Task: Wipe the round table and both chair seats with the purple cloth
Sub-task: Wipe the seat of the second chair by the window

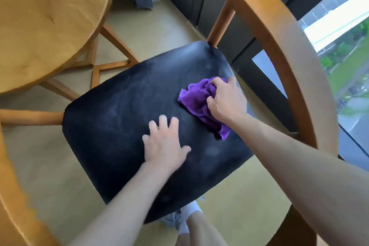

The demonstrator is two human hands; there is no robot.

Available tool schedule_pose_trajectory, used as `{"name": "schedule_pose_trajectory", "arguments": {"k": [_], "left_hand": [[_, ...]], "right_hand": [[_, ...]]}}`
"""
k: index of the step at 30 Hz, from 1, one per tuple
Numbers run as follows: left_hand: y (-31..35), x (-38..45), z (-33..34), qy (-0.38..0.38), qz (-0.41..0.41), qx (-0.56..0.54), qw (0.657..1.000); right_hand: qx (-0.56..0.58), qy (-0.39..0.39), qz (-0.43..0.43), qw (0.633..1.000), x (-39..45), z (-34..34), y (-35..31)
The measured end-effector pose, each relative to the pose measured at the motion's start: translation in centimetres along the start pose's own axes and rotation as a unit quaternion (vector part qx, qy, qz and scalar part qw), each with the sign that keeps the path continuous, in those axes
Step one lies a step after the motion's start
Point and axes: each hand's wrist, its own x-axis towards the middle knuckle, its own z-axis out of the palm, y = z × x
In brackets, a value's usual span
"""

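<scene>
A black padded chair seat [119,118] fills the middle of the view, with faint grey smears across it. My right hand [225,102] grips the bunched purple cloth [197,102] and presses it onto the seat's right side, near the back corner. My left hand [165,144] lies flat on the seat with fingers spread, just left of and below the cloth, holding nothing. The round wooden table [46,22] occupies the upper left.
The chair's curved wooden backrest [283,46] arcs along the right, close to a dark-framed window [339,26]. Another wooden chair rail [18,205] curves at the lower left. Table legs [111,42] cross on the yellowish floor. My shoe [185,219] shows beneath the seat.
</scene>
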Motion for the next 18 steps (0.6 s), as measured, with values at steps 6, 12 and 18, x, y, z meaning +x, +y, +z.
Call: {"name": "schedule_pose_trajectory", "arguments": {"k": [6, 12, 18], "left_hand": [[-2.6, 7.7, -6.4, -0.058, 0.012, 0.052, 0.997], [-2.0, 9.2, -6.3, -0.095, 0.051, 0.129, 0.986], [-1.3, 9.7, -5.8, -0.093, 0.059, 0.162, 0.981]], "right_hand": [[0.052, -0.067, 0.067, 0.994, -3.4, -1.2, 1.9], [0.136, 0.066, 0.144, 0.978, 5.7, -3.9, -0.1], [-0.036, -0.015, 0.093, 0.995, 4.5, -1.3, 0.4]]}}
